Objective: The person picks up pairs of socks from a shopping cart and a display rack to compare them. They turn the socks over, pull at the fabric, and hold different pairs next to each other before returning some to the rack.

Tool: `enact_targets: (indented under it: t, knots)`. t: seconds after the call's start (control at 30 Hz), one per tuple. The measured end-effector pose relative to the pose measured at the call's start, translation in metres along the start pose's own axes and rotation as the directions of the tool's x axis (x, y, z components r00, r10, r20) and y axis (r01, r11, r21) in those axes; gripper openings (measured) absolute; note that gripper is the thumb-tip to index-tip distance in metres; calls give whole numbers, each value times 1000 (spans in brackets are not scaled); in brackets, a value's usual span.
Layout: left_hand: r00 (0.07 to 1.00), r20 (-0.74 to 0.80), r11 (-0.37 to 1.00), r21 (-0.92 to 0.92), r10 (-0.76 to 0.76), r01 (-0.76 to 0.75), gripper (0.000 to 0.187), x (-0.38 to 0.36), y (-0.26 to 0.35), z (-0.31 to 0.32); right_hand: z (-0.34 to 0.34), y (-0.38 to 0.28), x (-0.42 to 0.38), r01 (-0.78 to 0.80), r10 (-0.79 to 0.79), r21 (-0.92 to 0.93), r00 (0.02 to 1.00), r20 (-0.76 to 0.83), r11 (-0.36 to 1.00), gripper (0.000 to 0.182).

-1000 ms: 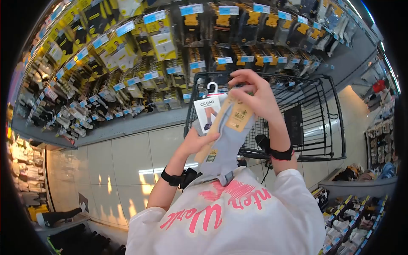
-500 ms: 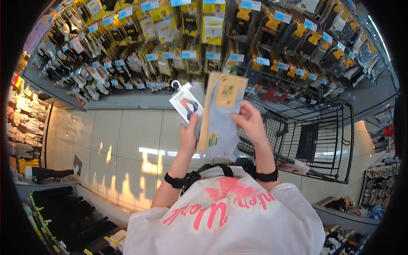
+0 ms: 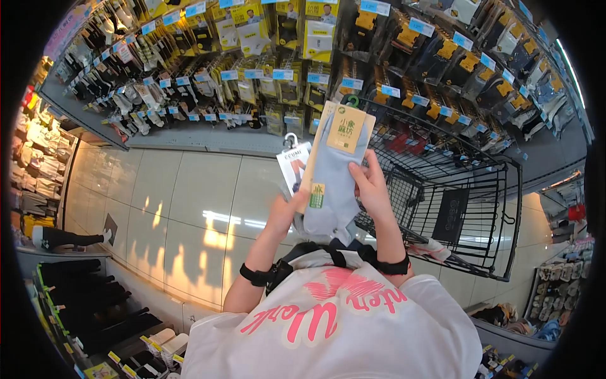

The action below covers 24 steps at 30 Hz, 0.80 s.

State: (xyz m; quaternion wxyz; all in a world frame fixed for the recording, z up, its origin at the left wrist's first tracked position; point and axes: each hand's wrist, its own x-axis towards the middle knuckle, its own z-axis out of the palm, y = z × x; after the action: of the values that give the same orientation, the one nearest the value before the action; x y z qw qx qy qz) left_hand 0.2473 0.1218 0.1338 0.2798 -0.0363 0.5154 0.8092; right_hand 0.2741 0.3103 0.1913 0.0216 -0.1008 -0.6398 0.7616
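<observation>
Blue-grey socks (image 3: 339,177) with a tan card (image 3: 348,129) lay between your hands, left of the cart (image 3: 447,215). The white-carded pack (image 3: 293,165) could have slipped, because your left hand (image 3: 284,211) seemed to clasp both. Your right hand (image 3: 372,189) had its fingers pinching the socks' right edge. Both forearms (image 3: 257,252) angled inward.

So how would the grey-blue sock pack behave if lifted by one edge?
The grey-blue sock pack would probably flop at its lower end, where the fabric looks soft and loosely creased. The tan card showing along its left side likely keeps the rest flatter. It looks thin, so it is probably light.
</observation>
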Motion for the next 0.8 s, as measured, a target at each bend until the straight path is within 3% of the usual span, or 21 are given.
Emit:
enact_targets:
  t: [0.07, 0.1, 0.13, 0.17, 0.2, 0.27, 0.33, 0.5, 0.6, 0.63, 0.8]
  knots:
    - [991, 101, 948, 295, 90, -116, 56, -9, 4, 14, -1, 6, -11, 67, -65, 68, 997, -40, 995, 23]
    - [970, 111, 919, 312, 216, -240, 58, -10, 4, 22, -4, 5, -14, 138, -128, 129, 988, -82, 982, 24]
    - [932, 128, 875, 321, 340, -364, 59, -11, 2, 31, -10, 0, -24, 108, -106, 139, 994, -24, 984, 35]
    - [949, 153, 904, 293, 276, -310, 59, -15, 5, 38, -19, 13, -25, 204, -204, 25, 979, 11, 979, 48]
    - [964, 175, 931, 270, 202, -244, 58, -19, 7, 43, -20, 4, -35, 120, -127, 84, 988, 87, 989, 56]
    - [960, 172, 941, 223, 220, -255, 58, -21, -1, 51, -30, 0, -47, 145, -154, 80, 979, 132, 986, 54]
    - [966, 154, 954, 182, 210, -236, 57, -20, -4, 63, -44, -2, -62, 80, -26, -188, 961, 274, 979, 52]
    - [964, 139, 939, 228, 228, -255, 56, -26, -29, 97, -76, 3, -104, 43, -11, -161, 980, 199, 986, 51]
    - [975, 168, 941, 282, 142, -186, 60, -46, -39, 121, -98, 7, -129, -6, 21, -91, 986, 168, 996, 50]
    - [956, 201, 926, 269, 213, -263, 60, -52, -46, 128, -105, 5, -137, 35, -16, -108, 985, 170, 993, 49]
    - [960, 111, 943, 188, 257, -275, 54, -97, -85, 145, -128, 8, -185, 60, -27, -138, 974, 227, 989, 50]
